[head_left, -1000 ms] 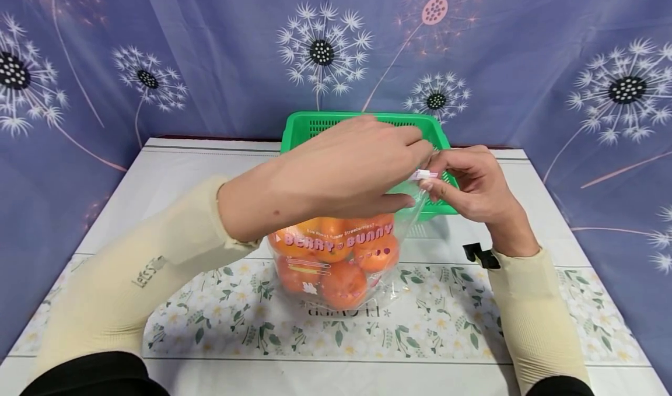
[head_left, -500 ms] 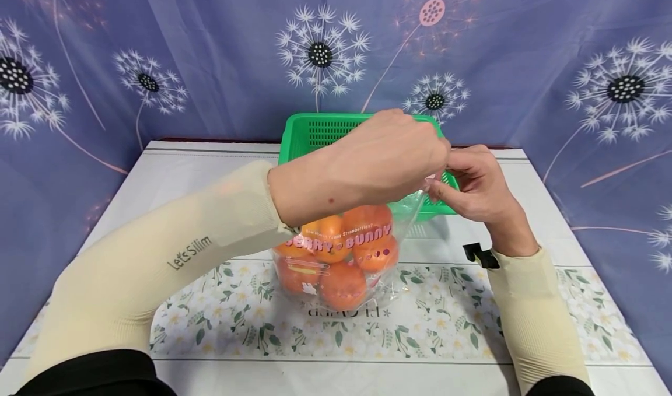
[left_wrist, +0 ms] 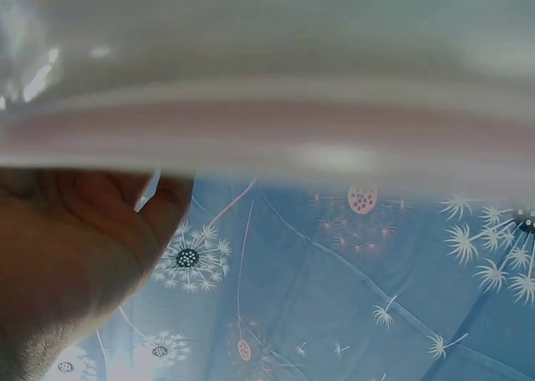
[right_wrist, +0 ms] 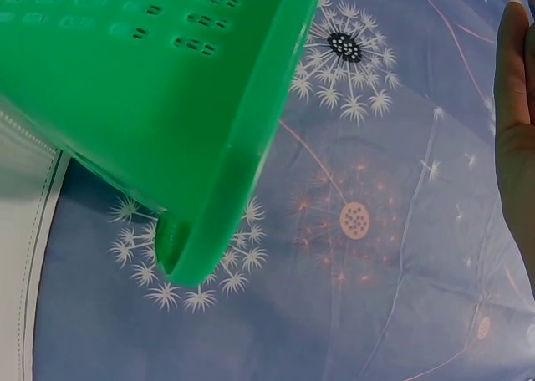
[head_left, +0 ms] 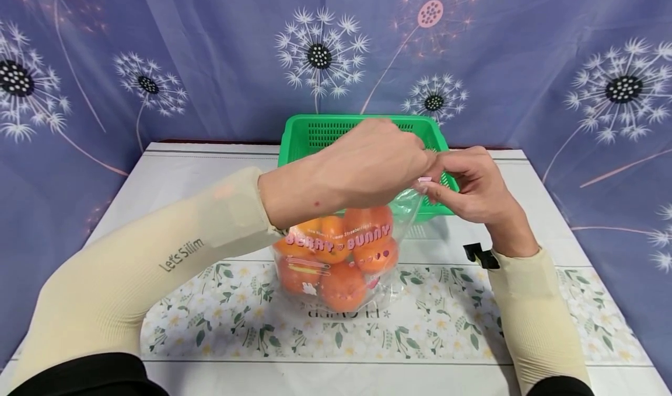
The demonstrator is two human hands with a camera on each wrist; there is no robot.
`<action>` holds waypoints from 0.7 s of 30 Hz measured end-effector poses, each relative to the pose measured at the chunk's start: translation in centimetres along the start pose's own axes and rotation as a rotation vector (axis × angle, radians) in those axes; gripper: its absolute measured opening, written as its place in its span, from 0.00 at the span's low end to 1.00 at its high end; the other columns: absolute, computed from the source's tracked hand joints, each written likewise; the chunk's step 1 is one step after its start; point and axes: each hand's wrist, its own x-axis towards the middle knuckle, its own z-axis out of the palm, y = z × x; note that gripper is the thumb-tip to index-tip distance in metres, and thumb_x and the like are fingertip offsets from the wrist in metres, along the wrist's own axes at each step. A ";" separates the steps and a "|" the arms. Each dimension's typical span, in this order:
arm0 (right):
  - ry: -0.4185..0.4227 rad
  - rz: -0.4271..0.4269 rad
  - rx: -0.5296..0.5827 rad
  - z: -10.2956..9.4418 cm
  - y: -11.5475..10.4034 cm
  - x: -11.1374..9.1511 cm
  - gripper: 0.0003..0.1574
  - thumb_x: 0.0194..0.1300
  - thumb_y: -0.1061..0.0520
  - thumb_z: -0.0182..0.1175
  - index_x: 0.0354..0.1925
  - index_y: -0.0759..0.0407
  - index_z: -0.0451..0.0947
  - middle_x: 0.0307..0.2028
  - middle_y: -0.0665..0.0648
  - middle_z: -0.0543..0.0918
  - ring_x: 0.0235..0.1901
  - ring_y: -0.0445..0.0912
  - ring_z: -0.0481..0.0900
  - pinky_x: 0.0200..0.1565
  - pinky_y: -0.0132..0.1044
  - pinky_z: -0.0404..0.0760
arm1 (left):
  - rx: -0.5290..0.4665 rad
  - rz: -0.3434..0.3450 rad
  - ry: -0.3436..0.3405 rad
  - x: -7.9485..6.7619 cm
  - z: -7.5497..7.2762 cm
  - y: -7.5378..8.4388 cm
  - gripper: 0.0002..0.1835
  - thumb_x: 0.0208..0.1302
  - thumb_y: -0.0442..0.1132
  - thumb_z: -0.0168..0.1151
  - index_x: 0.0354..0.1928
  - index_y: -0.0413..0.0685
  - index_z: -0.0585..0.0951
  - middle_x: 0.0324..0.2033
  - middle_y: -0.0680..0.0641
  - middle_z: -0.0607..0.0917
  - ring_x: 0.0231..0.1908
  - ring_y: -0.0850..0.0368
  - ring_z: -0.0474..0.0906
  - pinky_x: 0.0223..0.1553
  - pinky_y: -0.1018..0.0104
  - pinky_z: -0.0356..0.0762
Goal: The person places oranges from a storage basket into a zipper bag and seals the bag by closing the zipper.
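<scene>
A clear zip bag with "Berry Bunny" print stands on the table, filled with several oranges. My left hand reaches across above it, fingers curled at the bag's top right corner. My right hand pinches that same corner between thumb and forefinger. A small pink piece of the closure shows between the hands. In the left wrist view the bag's blurred top edge crosses over my left hand. My left fingertips are hidden in the head view.
Behind the bag stands a green plastic basket, partly covered by my left hand. The white table carries a floral strip across its front half. A purple dandelion-print curtain surrounds the table at the back and sides.
My left hand slid right along the bag's top toward the right hand, then came back slightly left. The right hand has kept its pinch at the corner. The bag has barely moved.
</scene>
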 end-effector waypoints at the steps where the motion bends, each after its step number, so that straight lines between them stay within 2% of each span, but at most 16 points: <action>1: -0.002 -0.002 -0.004 0.1 0.0 0.0 0.20 0.71 0.58 0.71 0.22 0.60 0.79 0.17 0.48 0.77 0.15 0.33 0.59 0.21 0.25 0.58 | -0.001 0.000 -0.002 -0.1 0.1 0.0 0.08 0.81 0.49 0.58 0.47 0.60 0.86 0.29 0.57 0.81 0.26 0.58 0.67 0.27 0.65 0.67; 7: -0.009 -0.022 0.040 0.3 -0.1 0.1 0.19 0.72 0.60 0.69 0.23 0.62 0.79 0.17 0.50 0.77 0.18 0.36 0.66 0.26 0.27 0.67 | -0.026 -0.005 -0.013 -0.4 0.3 -0.1 0.10 0.81 0.52 0.58 0.47 0.58 0.85 0.29 0.56 0.80 0.25 0.58 0.67 0.26 0.65 0.67; 14: -0.015 -0.028 0.140 0.2 -0.3 0.0 0.17 0.71 0.66 0.68 0.24 0.66 0.79 0.18 0.52 0.76 0.22 0.39 0.72 0.33 0.31 0.74 | -0.023 -0.028 -0.049 -0.9 0.3 -0.4 0.09 0.79 0.50 0.61 0.49 0.57 0.85 0.34 0.57 0.82 0.28 0.56 0.73 0.29 0.64 0.74; 21: -0.037 -0.032 0.205 0.1 -0.2 0.1 0.17 0.71 0.69 0.65 0.24 0.65 0.79 0.19 0.55 0.77 0.27 0.44 0.79 0.38 0.36 0.80 | -0.034 -0.042 -0.062 -1.7 0.2 -0.8 0.09 0.78 0.50 0.63 0.47 0.55 0.84 0.32 0.56 0.80 0.27 0.54 0.74 0.28 0.61 0.74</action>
